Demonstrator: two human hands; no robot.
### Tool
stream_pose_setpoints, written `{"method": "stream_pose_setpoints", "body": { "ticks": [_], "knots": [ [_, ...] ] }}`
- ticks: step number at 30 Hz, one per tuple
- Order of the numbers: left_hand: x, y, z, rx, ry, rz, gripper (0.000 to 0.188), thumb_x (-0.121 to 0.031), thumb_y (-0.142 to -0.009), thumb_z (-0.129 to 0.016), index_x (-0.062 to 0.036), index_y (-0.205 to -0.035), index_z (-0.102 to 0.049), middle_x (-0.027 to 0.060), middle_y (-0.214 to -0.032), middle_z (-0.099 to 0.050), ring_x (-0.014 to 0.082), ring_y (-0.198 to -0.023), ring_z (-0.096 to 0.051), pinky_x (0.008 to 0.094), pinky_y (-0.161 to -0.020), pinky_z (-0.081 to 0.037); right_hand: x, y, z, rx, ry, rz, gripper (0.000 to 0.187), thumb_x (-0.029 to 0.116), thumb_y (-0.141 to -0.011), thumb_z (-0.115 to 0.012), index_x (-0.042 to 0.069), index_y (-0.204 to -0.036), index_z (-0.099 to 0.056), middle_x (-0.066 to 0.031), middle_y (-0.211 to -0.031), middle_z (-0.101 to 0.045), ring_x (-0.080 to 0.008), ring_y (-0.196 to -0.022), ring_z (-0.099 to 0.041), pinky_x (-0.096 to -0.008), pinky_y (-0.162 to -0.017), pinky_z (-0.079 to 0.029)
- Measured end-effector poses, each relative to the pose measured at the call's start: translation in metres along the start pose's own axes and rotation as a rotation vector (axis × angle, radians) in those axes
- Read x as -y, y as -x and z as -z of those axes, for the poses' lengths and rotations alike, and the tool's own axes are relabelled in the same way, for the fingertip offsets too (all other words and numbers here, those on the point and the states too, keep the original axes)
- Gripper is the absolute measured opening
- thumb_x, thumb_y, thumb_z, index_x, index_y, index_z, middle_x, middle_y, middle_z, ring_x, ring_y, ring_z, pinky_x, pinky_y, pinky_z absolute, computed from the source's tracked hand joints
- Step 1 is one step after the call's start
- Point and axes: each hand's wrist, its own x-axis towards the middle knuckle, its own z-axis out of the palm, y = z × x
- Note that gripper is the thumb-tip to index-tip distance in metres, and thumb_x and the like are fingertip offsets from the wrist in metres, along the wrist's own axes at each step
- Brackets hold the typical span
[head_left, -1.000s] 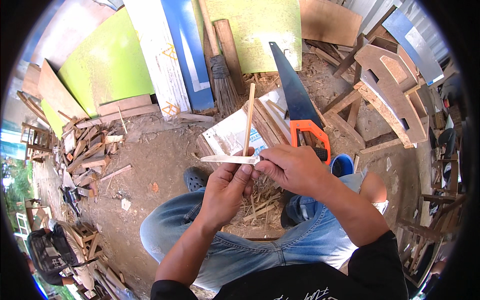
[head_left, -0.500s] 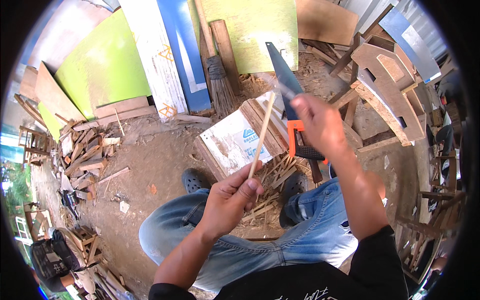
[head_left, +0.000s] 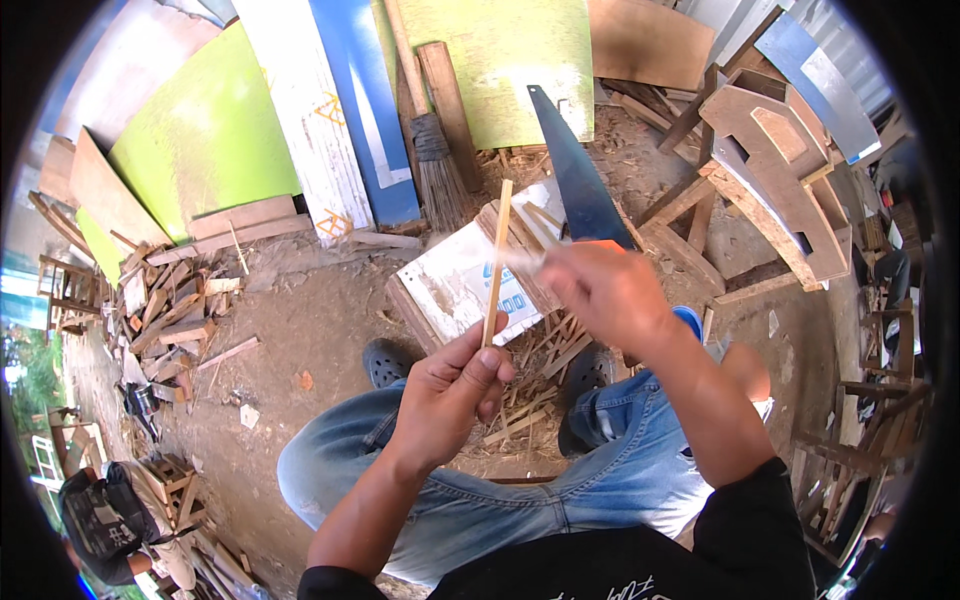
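Pinched between the thumb and fingers of my left hand (head_left: 452,398) is a thin wooden stick (head_left: 497,262), standing nearly upright. My right hand (head_left: 608,300) is closed on a narrow, blade-like thing, smeared by motion, which stretches left across the stick. Whether it touches the stick I cannot tell. Below lies a wooden block with a white top and blue print (head_left: 432,287). A handsaw (head_left: 578,165) rests to its right, its orange and black handle mostly hidden by my right hand. Thin wood strips (head_left: 520,425) lie scattered between my feet.
Scrap wood (head_left: 170,320) is piled at the left. Green boards (head_left: 210,140), a white plank (head_left: 300,110) and a straw broom (head_left: 440,165) lean at the back. A wooden frame (head_left: 770,170) stands at the right. A person with a black bag (head_left: 105,515) is at lower left.
My right hand has moved down and left with the blurred thing, now covering the saw handle. The stick in my left hand has tipped from right-leaning to nearly upright.
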Motion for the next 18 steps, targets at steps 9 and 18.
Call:
{"method": "stream_pose_setpoints", "body": {
  "ticks": [9,18],
  "knots": [
    [-0.003,-0.005,0.002,-0.015,0.091,0.011,0.038,-0.018,-0.107,-0.046,-0.0016,-0.14,-0.048,0.0007,-0.089,-0.059,0.0052,-0.061,-0.045,0.02,-0.055,-0.04,0.009,0.013,0.01,0.055,-0.127,-0.129,0.026,0.03,-0.098,-0.061,0.005,-0.097,-0.066,-0.0103,-0.074,-0.062,-0.0263,-0.061,-0.058,-0.0349,-0.058,-0.049],
    [0.001,0.003,0.002,0.013,-0.07,-0.027,0.038,-0.016,-0.107,-0.046,-0.0012,-0.142,-0.047,-0.0003,-0.088,-0.057,0.0036,-0.061,-0.043,0.0187,-0.054,-0.038,-0.002,0.004,0.002,0.046,-0.038,-0.115,0.025,0.03,-0.097,-0.062,0.006,-0.096,-0.067,-0.0127,-0.077,-0.063,-0.0325,-0.066,-0.061,-0.039,-0.06,-0.05]
  ]
}}
